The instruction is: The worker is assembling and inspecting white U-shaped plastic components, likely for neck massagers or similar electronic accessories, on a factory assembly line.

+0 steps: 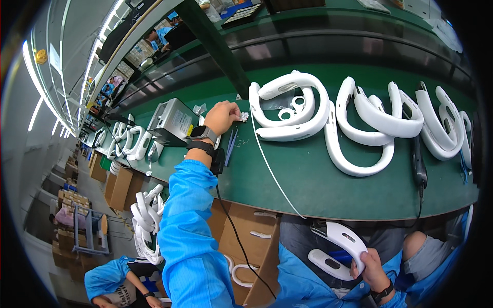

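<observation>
My left hand (222,117) reaches across the green table, its fingers closed together at a small crumpled whitish bit (244,117). What is between the fingertips is hidden. Blue tweezers (231,147) lie beside that wrist. Low over my lap, my right hand (374,273) grips a white U-shaped neckband (345,240) by one arm. Its far end shows a dark opening, and an oval slot sits in each arm. A thin white cord (270,172) runs from the table down toward my lap.
Several more white neckbands (292,134) stand and lie along the table. A black corded tool (418,167) lies at the right. Left of my arm sits a grey metal box (172,123). Below are an open carton (262,241) and a co-worker's arm (136,282).
</observation>
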`<action>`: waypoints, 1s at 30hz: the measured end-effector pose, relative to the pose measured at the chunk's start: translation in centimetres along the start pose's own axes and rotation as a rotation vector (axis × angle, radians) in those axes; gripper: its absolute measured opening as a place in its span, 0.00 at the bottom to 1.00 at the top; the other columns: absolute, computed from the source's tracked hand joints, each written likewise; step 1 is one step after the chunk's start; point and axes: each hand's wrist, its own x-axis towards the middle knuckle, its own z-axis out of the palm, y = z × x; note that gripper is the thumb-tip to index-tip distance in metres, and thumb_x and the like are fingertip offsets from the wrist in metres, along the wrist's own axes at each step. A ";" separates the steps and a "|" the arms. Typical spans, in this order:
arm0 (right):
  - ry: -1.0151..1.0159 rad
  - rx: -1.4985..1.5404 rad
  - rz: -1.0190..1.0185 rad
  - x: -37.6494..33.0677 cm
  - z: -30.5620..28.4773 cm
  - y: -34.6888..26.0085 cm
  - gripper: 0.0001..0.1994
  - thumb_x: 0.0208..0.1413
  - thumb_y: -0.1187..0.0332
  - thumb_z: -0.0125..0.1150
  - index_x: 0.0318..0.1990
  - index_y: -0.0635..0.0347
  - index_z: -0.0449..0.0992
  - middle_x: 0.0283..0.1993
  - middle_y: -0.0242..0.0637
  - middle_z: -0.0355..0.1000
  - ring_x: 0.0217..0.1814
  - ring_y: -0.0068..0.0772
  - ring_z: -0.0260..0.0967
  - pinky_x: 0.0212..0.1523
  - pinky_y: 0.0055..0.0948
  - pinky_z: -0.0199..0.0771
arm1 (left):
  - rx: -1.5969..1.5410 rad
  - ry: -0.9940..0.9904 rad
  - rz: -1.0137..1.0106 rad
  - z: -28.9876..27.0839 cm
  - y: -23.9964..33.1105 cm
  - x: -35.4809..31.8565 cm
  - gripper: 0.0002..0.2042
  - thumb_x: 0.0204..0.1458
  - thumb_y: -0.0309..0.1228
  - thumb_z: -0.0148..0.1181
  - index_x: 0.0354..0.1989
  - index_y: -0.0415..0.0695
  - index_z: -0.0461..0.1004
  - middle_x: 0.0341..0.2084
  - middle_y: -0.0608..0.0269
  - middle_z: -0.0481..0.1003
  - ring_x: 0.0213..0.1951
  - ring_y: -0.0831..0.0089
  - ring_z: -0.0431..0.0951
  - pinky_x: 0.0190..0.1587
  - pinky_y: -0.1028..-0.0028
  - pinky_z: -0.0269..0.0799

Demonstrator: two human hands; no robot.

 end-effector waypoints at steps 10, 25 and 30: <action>-0.038 0.037 0.006 -0.5 0.1 -0.9 0.25 0.58 0.48 0.52 0.24 0.66 0.71 0.14 0.38 0.66 0.14 0.30 0.65 0.19 0.29 0.66 | -0.529 0.198 -0.144 -4.2 1.8 -1.8 0.04 0.48 0.25 0.63 0.30 0.37 0.77 0.28 0.65 0.78 0.32 0.77 0.75 0.39 0.75 0.72; -0.341 0.391 -0.171 -5.9 1.6 -3.1 0.19 0.51 0.62 0.67 0.42 0.67 0.69 0.23 0.41 0.70 0.20 0.35 0.70 0.24 0.34 0.72 | -0.945 0.016 -0.197 -9.2 26.2 -14.8 0.04 0.49 0.23 0.64 0.31 0.37 0.78 0.27 0.66 0.77 0.31 0.82 0.75 0.32 0.81 0.71; -0.470 0.340 -0.308 -9.2 2.8 -6.3 0.20 0.47 0.78 0.68 0.46 0.68 0.66 0.29 0.46 0.73 0.25 0.31 0.72 0.26 0.27 0.73 | -1.053 0.008 0.011 -7.5 35.1 -18.3 0.04 0.45 0.18 0.64 0.29 0.36 0.78 0.32 0.62 0.76 0.32 0.79 0.77 0.31 0.82 0.73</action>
